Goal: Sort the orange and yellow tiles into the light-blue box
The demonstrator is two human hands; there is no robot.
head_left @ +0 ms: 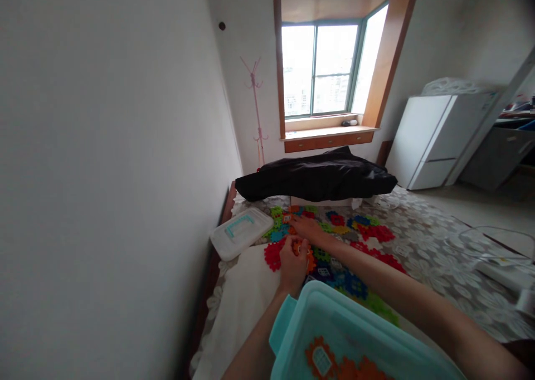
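Observation:
My left hand point(293, 262) is closed, its fingers curled against an orange gear-edged plastic piece point(310, 260) partly hidden behind them. Farther out, my right hand point(308, 229) reaches over the bed with fingers stretched, the tips at another orange piece point(287, 218) that has a white window insert. Red gear pieces point(273, 256) lie just left of my left hand. Close to me stands a translucent turquoise bin point(292, 318) between my forearms, with several orange gear pieces point(321, 357) inside.
A white lid point(242, 234) with turquoise marks lies near the wall. More pieces in red point(376, 233), blue point(351, 284) and green spread over the patterned bedcover point(434, 257). Black plastic sheeting point(317, 174) covers something at the far end. A cable and white power strip point(501, 274) are on the right.

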